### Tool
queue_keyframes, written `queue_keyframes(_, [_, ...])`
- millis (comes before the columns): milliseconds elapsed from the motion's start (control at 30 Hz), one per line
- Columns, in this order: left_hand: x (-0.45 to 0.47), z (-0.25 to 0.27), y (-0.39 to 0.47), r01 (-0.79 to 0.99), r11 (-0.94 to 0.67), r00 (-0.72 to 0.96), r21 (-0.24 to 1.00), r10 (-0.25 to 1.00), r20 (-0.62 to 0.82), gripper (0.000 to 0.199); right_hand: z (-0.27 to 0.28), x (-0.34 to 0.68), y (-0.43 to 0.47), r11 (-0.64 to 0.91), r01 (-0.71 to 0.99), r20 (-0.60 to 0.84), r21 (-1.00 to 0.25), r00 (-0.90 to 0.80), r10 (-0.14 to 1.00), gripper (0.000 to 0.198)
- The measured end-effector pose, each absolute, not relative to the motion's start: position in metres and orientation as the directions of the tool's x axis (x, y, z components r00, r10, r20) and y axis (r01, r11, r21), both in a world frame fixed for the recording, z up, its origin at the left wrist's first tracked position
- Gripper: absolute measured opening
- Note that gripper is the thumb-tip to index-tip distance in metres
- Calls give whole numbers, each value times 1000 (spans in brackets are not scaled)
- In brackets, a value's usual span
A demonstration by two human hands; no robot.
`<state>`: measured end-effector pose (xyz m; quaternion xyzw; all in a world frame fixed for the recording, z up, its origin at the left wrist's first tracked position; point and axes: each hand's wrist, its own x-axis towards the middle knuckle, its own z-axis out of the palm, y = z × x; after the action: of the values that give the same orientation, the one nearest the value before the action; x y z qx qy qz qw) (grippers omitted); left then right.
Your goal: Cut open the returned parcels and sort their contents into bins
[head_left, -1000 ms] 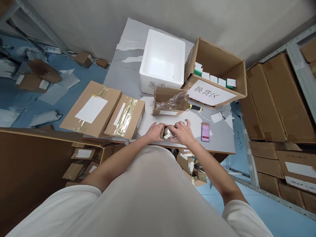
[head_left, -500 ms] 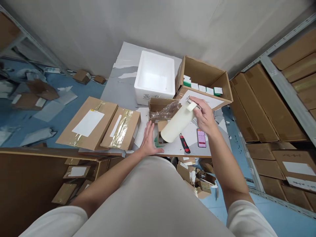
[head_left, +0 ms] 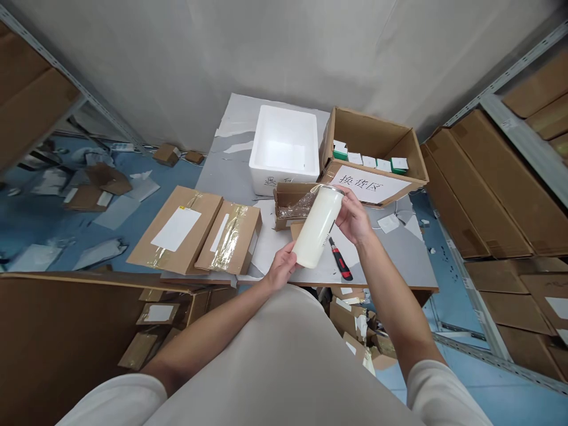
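Observation:
A cream-white bottle (head_left: 318, 228), tilted with its metal-rimmed top up and to the right, is held between both hands above the table's front. My right hand (head_left: 355, 220) grips it near the top, fingers closed around the side. At the bottle's base, my left hand (head_left: 281, 267) pinches the lower edge. Small dark lettering shows low on the bottle's right side. Behind the bottle lies an opened brown carton (head_left: 288, 204) with clear plastic wrap in it. A red and black utility knife (head_left: 341, 260) rests on the table just right of the bottle.
A white foam box (head_left: 284, 171) and a large carton (head_left: 373, 189) with several small green-white boxes stand at the back. Two taped parcels (head_left: 177, 234) sit on the left. Shelves of cartons (head_left: 492, 189) flank the right side; parcels and scraps litter the floor.
My left hand has left the table and taken hold of the bottle's base. The right hand has turned the bottle more upright. The phone is now hidden, and the view has shifted slightly.

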<state>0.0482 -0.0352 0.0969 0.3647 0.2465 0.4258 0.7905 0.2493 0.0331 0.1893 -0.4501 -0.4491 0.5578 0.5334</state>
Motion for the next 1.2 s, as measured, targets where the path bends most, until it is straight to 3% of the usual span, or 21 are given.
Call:
queue_keyframes(133, [50,98,-36,-501,410,539,762,837,-96,66,184,250,32,-11,-214,-19,-977,33,999,39])
queue_keyframes(300, [54,90,-38,-465,363,496,808,862,-101,65,177,254,34,38,-45,34,-998,67,997,43])
queue_keyframes(467, [59,93,-41,-397,275,362,876,924,-126,81,174,254,38,121,93,132,-988,127,983,50])
queue_keyframes(533, [60,95,-42,-394,278,361,876,923,-131,75,176,252,38,177,120,190,-977,109,976,56])
queue_keyframes(633, [60,96,-43,-421,282,406,862,909,-99,68,181,250,38,200,113,207,-973,58,977,59])
queue_keyframes(767, [61,95,-47,-455,321,469,830,879,-84,62,180,249,37,178,60,180,-982,46,983,49])
queue_keyframes(900, [61,97,-48,-428,327,482,843,871,-93,65,176,250,37,189,55,193,-980,81,978,44])
queue_keyframes(1100, [67,97,-43,-388,203,372,899,927,-48,83,171,249,41,202,76,214,-976,230,949,45])
queue_keyframes(1200, [71,97,-38,-362,207,302,909,949,-96,79,173,247,41,212,148,246,-966,267,932,48])
